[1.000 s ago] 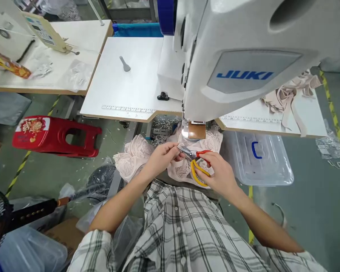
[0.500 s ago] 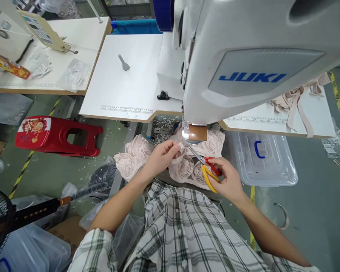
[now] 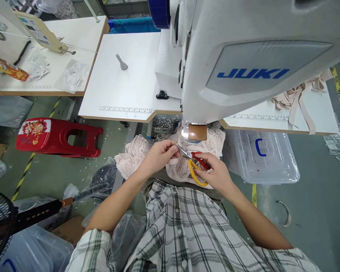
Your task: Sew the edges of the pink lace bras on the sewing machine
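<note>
head view, watched remotely. scissors (image 3: 185,152), one handle red and one yellow, were in front of the torso, just below the sewing machine (image 3: 243,75); their blades pointed up and left, toward the left fingertips. right hand (image 3: 217,173): fingers clamped on the handles. left hand (image 3: 160,156): thumb and fingers pinched together on a pale strip (image 3: 173,161), blade tips at the pinch. i could not tell whether the blades were touching the cloth; too small at this point.

directly under the scissors i noted a pale pink lace piece (image 3: 183,169), close to the lap of the plaid shirt (image 3: 172,226). a lace bundle (image 3: 133,155) sat left of the left forearm. more lace (image 3: 215,140) lay beneath the machine, beside its brown plate (image 3: 197,132).

farther out: white worktop (image 3: 121,85) at left, holding a grey spoon-shaped piece (image 3: 122,64); beige fabric strips (image 3: 297,100) on the right worktop (image 3: 274,121); below it, a clear box (image 3: 272,166) with a blue handle. a red stool (image 3: 59,138) lay on its side, far left.
</note>
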Motion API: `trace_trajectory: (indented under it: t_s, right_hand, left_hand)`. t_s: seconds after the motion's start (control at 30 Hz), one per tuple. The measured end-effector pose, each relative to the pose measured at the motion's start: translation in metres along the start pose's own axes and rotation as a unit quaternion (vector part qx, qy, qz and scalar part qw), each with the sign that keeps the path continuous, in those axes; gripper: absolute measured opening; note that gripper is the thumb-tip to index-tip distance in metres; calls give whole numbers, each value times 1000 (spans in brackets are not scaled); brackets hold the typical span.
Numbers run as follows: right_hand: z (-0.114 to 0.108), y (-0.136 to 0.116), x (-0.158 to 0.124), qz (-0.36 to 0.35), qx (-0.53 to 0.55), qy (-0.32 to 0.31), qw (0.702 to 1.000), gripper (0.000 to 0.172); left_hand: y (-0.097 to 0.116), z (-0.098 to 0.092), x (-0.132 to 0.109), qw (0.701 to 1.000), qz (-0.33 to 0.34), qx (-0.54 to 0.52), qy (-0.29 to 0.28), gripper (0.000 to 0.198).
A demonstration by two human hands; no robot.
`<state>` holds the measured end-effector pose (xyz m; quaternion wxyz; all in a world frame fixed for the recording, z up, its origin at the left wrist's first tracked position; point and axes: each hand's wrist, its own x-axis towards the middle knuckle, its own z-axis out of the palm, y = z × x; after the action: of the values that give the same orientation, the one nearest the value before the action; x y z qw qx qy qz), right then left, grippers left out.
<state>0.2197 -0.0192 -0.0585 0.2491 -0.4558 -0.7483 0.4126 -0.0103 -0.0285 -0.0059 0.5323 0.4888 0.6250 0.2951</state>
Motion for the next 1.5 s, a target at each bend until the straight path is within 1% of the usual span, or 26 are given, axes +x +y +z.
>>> trace_trajectory:
  t_s: [0.13, 0.27, 0.37, 0.43, 0.47, 0.53, 0.6, 0.67, 0.73, 0.8, 0.83, 0.87, 0.9, 0.93, 0.97, 1.0, 1.03, 1.07, 1.1, 1.13, 1.2, 1.27, 1.33, 1.4, 1.47, 1.5]
  right_hand:
    - [-3, 4, -6, 39, 17, 0, 999, 31]
    - [-11, 18, -21, 84, 25, 30, 996, 30]
    - [-33, 31, -23, 95, -1, 26, 995, 28]
    - [-56, 37, -11, 109, -53, 37, 992, 27]
    - [-69, 39, 0, 122, -92, 58, 987, 28]
    - [-96, 41, 29, 158, -185, 121, 962, 30]
    - [-121, 44, 62, 182, -259, 152, 936, 39]
    - [-140, 48, 89, 147, -303, 128, 933, 45]
    - [-147, 49, 101, 83, -323, 119, 935, 42]
    - [-139, 44, 94, 37, -290, 163, 942, 35]
    - [-130, 40, 85, 23, -245, 179, 953, 32]
    - [-119, 33, 72, 16, -183, 174, 967, 30]
    - [-105, 26, 59, 9, -110, 109, 988, 30]
    - [-90, 18, 45, -12, -43, 5, 999, 33]
    - [-74, 11, 32, -27, -4, -86, 996, 38]
    - [-60, 5, 21, -39, 19, -137, 990, 50]
    - [-46, -1, 12, -48, 46, -160, 985, 64]
    - [-33, -5, 6, -48, 82, -159, 983, 75]
    - [-23, -8, 3, -38, 129, -134, 982, 79]
    - [-16, -10, 2, -18, 183, -96, 978, 77]
    - [-9, -15, 5, 44, 278, -1, 959, 62]
    - [-11, -23, 15, 99, 306, 80, 944, 46]
    - [-20, -32, 30, 108, 278, 122, 947, 33]
    - [-32, -38, 48, 89, 233, 149, 957, 23]
    - [-42, -41, 67, 70, 183, 160, 968, 18]
    - [-46, -41, 76, 63, 155, 157, 973, 16]
  left_hand:
    - [-3, -1, 3, 1000, 11, 12, 10, 29]
    - [-8, -2, 5, 998, 41, 17, 48, 27]
    - [-14, -6, 5, 984, 81, 119, 102, 25]
    - [-15, -9, 6, 967, 95, 203, 123, 26]
    - [-15, -10, 6, 960, 99, 233, 122, 27]
    - [-10, -13, 7, 959, 101, 247, 92, 28]
    - [-3, -17, 9, 970, 95, 222, 30, 29]
    - [5, -22, 12, 973, 87, 211, -39, 29]
    - [8, -26, 15, 964, 86, 241, -72, 27]
    - [6, -27, 17, 945, 111, 305, -51, 23]
    - [4, -24, 17, 928, 142, 343, -21, 23]
    - [0, -20, 16, 907, 185, 377, 11, 26]
    - [-3, -14, 15, 884, 235, 402, 38, 31]
    - [-6, -7, 13, 863, 281, 416, 56, 37]
    - [-7, 2, 10, 847, 319, 420, 66, 41]
    - [-8, 12, 8, 838, 347, 415, 70, 45]
    - [-7, 22, 5, 835, 368, 404, 68, 48]
    - [-5, 31, 3, 839, 379, 383, 71, 49]
    - [-2, 41, 2, 849, 382, 356, 79, 49]
    - [2, 49, 1, 860, 380, 329, 90, 48]
    - [12, 63, 0, 894, 345, 263, 109, 47]
    - [22, 71, 1, 933, 281, 187, 124, 46]
    - [27, 72, 2, 956, 228, 122, 141, 49]
    - [27, 66, 3, 955, 211, 119, 170, 50]
    - [24, 56, 4, 936, 229, 175, 203, 42]
    - [22, 51, 5, 920, 248, 213, 217, 36]
